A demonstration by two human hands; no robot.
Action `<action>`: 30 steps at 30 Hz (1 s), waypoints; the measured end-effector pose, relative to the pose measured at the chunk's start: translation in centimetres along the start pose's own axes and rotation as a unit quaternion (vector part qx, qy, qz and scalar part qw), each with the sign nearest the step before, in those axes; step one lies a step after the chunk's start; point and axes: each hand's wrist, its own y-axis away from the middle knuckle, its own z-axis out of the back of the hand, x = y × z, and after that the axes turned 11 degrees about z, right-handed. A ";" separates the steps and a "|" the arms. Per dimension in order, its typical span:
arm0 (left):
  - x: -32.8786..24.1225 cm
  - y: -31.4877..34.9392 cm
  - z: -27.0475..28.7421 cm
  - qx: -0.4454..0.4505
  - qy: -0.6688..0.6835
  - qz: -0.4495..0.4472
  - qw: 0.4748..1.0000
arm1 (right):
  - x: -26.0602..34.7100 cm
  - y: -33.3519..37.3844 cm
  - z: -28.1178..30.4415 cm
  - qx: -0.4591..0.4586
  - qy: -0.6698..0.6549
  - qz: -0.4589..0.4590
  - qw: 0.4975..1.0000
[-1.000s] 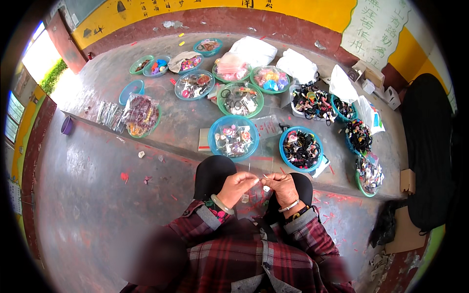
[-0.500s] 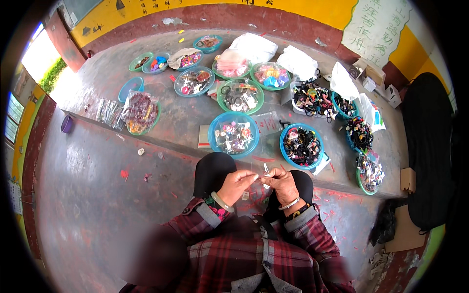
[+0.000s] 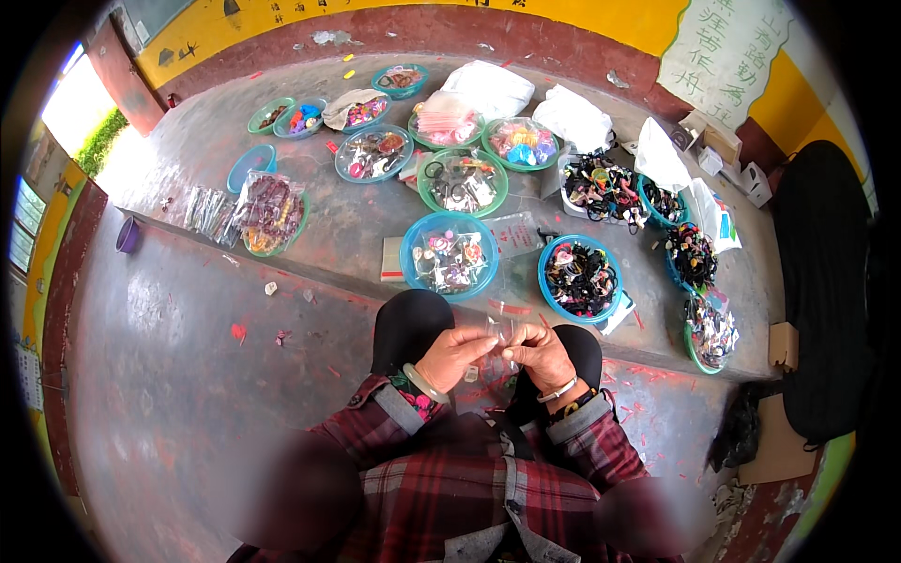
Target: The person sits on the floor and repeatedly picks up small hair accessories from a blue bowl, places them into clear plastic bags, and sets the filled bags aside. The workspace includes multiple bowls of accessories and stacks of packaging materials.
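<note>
Between my knees, both hands pinch a small transparent plastic bag [image 3: 501, 328], stretched between the fingertips. My left hand [image 3: 454, 355] has thumb and forefinger closed on its left side. My right hand [image 3: 542, 357] pinches the other side, its thumb over the plastic. Whether anything lies inside the bag is too small to tell. Just beyond my left knee stands a blue basin [image 3: 406, 272] of small bagged ornaments. Past my right knee is another blue basin [image 3: 548, 298], full of dark hair ties with colourful trims.
A raised concrete step [image 3: 328, 239] holds several more basins of small accessories. White sacks [image 3: 488, 89] stand at the back. Packaged goods [image 3: 270, 208] overhang a green basin at the left. A small purple bucket [image 3: 128, 236] sits on the lower floor, and cardboard [image 3: 777, 441] leans at the right.
The thin white item at my right fingertips no longer shows; the transparent bag now appears spread between both hands. My hands have barely shifted.
</note>
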 end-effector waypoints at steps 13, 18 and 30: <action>-0.7 0.9 -0.3 -0.014 -0.134 -0.058 0.989 | 0.2 0.1 -0.2 0.053 -0.032 0.009 0.998; -0.6 0.9 -0.3 -0.020 -0.133 -0.088 0.987 | 0.4 0.0 -0.2 0.060 -0.005 0.003 0.998; -0.5 0.4 -0.3 -0.057 -0.111 -0.145 0.982 | 0.5 0.1 -0.3 0.026 0.011 -0.037 0.999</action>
